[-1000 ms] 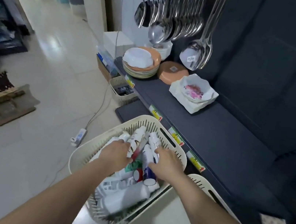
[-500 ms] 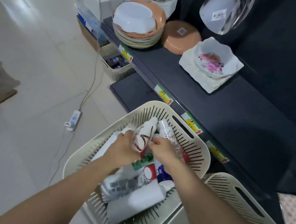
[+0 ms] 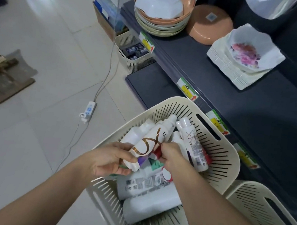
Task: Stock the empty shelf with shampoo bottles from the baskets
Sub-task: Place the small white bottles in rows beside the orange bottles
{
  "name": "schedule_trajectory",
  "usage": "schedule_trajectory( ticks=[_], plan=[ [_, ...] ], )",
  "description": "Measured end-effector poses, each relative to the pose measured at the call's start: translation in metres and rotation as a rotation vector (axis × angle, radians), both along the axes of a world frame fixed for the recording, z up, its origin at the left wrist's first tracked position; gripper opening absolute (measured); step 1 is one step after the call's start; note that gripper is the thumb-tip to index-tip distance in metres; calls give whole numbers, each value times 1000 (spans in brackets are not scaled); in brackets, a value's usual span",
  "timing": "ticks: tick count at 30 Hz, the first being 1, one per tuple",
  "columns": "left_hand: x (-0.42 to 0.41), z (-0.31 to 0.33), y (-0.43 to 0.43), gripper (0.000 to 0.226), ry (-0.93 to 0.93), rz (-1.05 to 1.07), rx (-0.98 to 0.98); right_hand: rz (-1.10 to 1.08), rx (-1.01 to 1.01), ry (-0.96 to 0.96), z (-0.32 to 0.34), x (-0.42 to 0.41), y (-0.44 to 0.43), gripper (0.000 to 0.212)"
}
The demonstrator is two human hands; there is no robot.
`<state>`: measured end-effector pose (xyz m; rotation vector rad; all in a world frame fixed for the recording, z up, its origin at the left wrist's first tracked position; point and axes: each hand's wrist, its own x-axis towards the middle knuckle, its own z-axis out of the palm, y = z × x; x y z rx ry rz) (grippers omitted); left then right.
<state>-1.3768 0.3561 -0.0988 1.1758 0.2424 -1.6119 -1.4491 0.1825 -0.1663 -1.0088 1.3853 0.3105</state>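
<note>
Gripping a gold-swirled shampoo bottle [image 3: 151, 139] near its base with the curled fingers of the left hand [image 3: 109, 161], tilted just above the basket [image 3: 232, 163] beside the dark shelf [image 3: 240, 110]. With the right hand [image 3: 174, 159] down among the other bottles at a red cap [image 3: 158, 152], no telling whether anything is grasped. Likely to slip, or knock neighbours about, if lifted by so low and slanted a hold.

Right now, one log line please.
left hand: grips white bottle; right hand: curled among bottles, grasp unclear; basket: bottles inside; shelf: no bottles yet
</note>
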Motion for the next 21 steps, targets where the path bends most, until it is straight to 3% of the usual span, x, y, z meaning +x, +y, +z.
schedule_trajectory(
  ticks=[7,11,13,16,21],
  plan=[
    [-5,5,-2,63,65,-73,-137,-89,216,-193,23,-23,-8,9],
    [-12,12,-6,80,30,-61,-173,-131,286,-362,50,-45,-9,25],
    [-21,19,-7,84,-2,-42,-172,-137,305,-443,60,-57,-12,23],
    [-40,36,-14,75,-69,5,-129,-130,257,-516,75,-78,-16,9],
    [-91,75,-37,44,-194,145,-193,-146,113,-634,107,-125,-26,18]
  ],
)
